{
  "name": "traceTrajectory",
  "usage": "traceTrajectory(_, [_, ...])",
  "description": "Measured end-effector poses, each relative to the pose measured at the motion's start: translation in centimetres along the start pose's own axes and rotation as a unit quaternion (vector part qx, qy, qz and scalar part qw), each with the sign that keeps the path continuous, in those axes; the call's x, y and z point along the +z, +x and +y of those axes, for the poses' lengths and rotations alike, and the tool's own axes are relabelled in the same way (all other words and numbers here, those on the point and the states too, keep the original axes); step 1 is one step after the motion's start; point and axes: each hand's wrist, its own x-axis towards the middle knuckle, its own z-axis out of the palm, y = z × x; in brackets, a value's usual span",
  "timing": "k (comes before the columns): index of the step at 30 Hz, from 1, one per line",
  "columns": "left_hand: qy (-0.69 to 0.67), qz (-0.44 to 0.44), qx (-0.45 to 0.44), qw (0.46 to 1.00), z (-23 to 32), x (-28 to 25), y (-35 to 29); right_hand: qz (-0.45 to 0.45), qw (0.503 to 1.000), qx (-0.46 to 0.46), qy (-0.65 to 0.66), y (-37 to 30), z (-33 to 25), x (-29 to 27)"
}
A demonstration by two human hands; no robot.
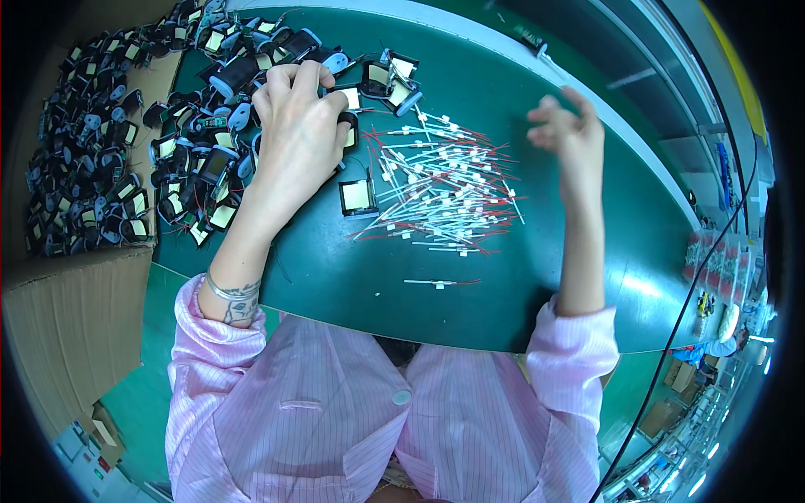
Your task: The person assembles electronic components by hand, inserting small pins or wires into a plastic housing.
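My left hand (298, 126) reaches over the right side of a pile of small black electronic modules (220, 163) with pale yellow pads and grey-blue ends. Its fingers are bent downward and the fingertips are hidden, so what they grip cannot be made out. Beside its thumb is a black module (350, 134). My right hand (570, 134) is raised at the right, slightly blurred, its fingers apart with nothing in them. Between the hands lies a heap of thin white tubes with red wires and small white tags (449, 180). One such tube (432, 283) lies separately nearer to me.
A cardboard box (80, 293) full of similar modules stands at the left. Loose modules lie at the table's far side (392, 82) and beside the heap (359, 197). A black cable (683, 314) crosses the right side. Bundled red-and-white parts (717, 268) are at the far right.
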Motion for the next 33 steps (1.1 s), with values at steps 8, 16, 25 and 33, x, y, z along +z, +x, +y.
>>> traceTrajectory(8, [-0.254,0.053,-0.052,0.964,1.3,-1.9,0.6,-0.445,0.799,-0.239,-0.328,-15.4,-1.3,1.1])
traceTrajectory(16, [-0.734,0.002,-0.114,0.669,2.3,-2.7,-0.1,-0.384,0.871,-0.264,-0.158,-13.7,-2.5,0.8])
traceTrajectory(25, [-0.765,-0.181,-0.135,0.603,3.8,-3.2,-0.8,-0.179,0.856,0.002,0.485,-11.8,-1.9,1.9])
traceTrajectory(33, [-0.632,-0.240,-0.066,0.734,4.4,-3.6,-1.3,-0.135,0.912,-0.085,0.377,-12.4,-1.6,2.6])
